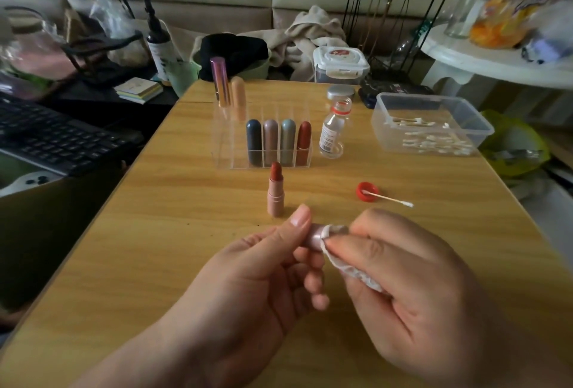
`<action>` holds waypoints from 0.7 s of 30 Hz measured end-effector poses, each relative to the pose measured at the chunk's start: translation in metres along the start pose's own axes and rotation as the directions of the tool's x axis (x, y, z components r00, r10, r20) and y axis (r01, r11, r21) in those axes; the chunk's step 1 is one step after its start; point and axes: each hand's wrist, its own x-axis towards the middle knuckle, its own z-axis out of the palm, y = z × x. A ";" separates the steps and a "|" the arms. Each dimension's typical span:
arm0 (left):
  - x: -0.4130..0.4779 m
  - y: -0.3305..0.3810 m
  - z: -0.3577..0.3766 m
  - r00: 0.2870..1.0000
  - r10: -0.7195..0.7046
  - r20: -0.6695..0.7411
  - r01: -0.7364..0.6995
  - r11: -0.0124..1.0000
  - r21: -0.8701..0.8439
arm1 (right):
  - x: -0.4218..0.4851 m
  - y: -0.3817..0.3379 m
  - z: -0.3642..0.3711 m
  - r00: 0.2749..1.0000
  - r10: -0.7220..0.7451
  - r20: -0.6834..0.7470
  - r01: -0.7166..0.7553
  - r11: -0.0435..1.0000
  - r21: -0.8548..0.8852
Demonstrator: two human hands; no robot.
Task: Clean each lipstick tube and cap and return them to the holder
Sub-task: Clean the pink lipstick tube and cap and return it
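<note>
Pale wood grain runs along the surface (155,248), with a keyboard (55,136) seen past its left edge. Toward the middle of the far edge a clear holder (223,152) is set. Four capped lipsticks (270,139) are stood upright in its front row, and two more are stood in its back row at the left.

Just in front of the holder an uncapped pink tube (275,192) is stood on its base, long axis vertical, with the red stick pointed straight up. It is touched by neither hand.

Nearer the near edge, above the surface, the pearly pink cap (314,237) is held with its long axis roughly level and running left to right. Which end is the open one cannot be told, since both ends are covered.

The cap is gripped by the left hand (263,279): the thumb is stretched up over the cap's left end and the fingers are curled beneath it. A white pad (350,273) is pinched by the right hand (403,288) between thumb and forefinger and is pressed round the cap's right end; the other fingers are curled over the rest of the pad.

Beside the holder's right side a small glass bottle (333,130) is stood open. Its red lid (367,191) is laid toward the right edge, with one tip of a cotton swab (393,200) resting in it. A clear tub (384,115) holding more swabs is placed by the far right corner.
</note>
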 end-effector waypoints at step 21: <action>0.003 0.012 -0.020 0.705 0.463 0.536 -0.636 0.079 0.768 | 0.007 -0.001 -0.014 0.664 0.370 0.649 -0.682 -0.057 0.729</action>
